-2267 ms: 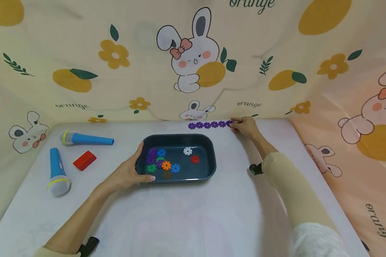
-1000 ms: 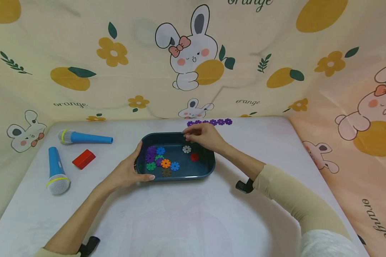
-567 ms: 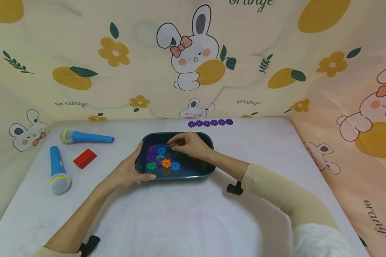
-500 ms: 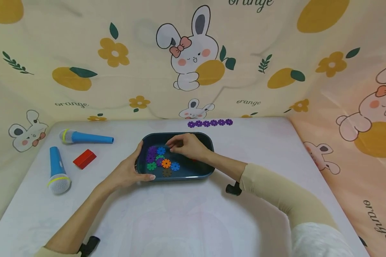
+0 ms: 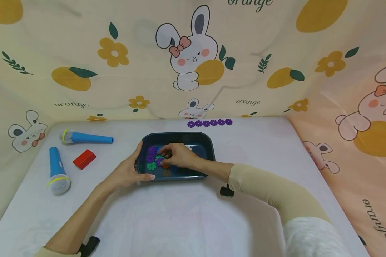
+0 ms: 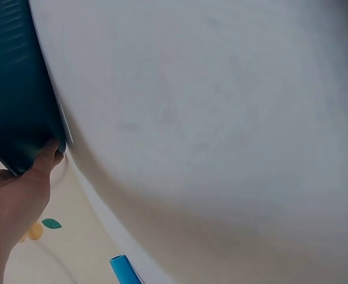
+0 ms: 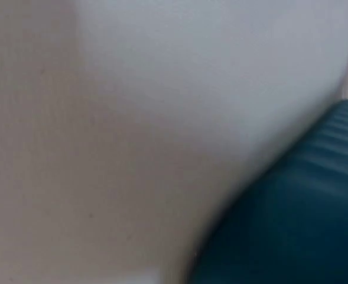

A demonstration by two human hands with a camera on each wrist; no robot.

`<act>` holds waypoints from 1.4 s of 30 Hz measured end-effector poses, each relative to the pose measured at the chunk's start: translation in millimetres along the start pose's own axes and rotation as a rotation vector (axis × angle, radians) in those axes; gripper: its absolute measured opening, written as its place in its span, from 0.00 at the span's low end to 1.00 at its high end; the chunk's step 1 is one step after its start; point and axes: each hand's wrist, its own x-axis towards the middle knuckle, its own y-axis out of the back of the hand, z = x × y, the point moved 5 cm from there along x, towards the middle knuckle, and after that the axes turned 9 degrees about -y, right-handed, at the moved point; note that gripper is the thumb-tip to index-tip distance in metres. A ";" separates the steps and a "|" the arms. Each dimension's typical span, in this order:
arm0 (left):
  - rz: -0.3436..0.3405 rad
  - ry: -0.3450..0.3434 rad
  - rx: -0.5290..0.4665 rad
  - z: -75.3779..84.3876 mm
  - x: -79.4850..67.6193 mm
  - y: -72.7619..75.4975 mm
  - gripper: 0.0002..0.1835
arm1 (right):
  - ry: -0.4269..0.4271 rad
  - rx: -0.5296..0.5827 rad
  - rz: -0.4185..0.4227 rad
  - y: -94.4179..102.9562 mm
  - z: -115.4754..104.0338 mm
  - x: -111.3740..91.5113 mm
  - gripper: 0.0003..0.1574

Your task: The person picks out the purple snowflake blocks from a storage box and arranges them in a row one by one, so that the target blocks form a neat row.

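**R hand (image 5: pixel 180 156) in among the discs (image 5: pixel 151 166)!**

L hand (image 5: pixel 128 171) grips tray (image 5: pixel 206 150) at its L end, thumb over near rim. R hand's fingers (image 5: pixel 168 146) bent, tips right by the discs inside the tray; can't tell if they pinch one. Behind tray: 6 purple discs (image 5: pixel 206 123), in a row on worktop (image 5: pixel 167 217).

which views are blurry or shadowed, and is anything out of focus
Head view: mostly sharp, with a soft shadow on the table beside the right sleeve; left wrist view: dim, the tray very dark and a broad shadow curving across the lower table; right wrist view: softest of the three, the tray's edge blurred and much of the table in shadow.
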 end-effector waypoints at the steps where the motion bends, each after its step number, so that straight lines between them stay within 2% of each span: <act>1: 0.001 -0.001 0.000 0.2 -0.2 0.1 0.69 | 0.006 -0.027 0.005 -2.1 -0.8 0.1 0.22; 7: 0.007 -0.005 0.000 1.1 -1.1 0.7 0.69 | 0.073 -0.191 0.058 -9.8 -3.8 1.8 0.20; 14: 0.010 -0.003 -0.012 0.8 -1.9 0.8 0.68 | 0.067 -0.201 0.071 -10.6 -3.8 3.0 0.17; 17: 0.009 -0.001 -0.009 1.0 -1.7 0.7 0.68 | 0.051 -0.143 0.061 -9.9 -2.9 2.6 0.13; 25: 0.009 0.004 -0.008 0.0 -1.9 -0.6 0.68 | -0.025 0.103 0.029 -3.2 0.6 2.3 0.04; 34: 0.009 0.009 -0.023 -1.1 -1.5 -1.3 0.68 | -0.099 0.230 0.054 7.8 8.3 5.3 0.06; 42: 0.004 0.026 -0.018 -0.9 -1.3 -0.8 0.68 | -0.091 0.364 0.056 27.1 13.6 1.4 0.11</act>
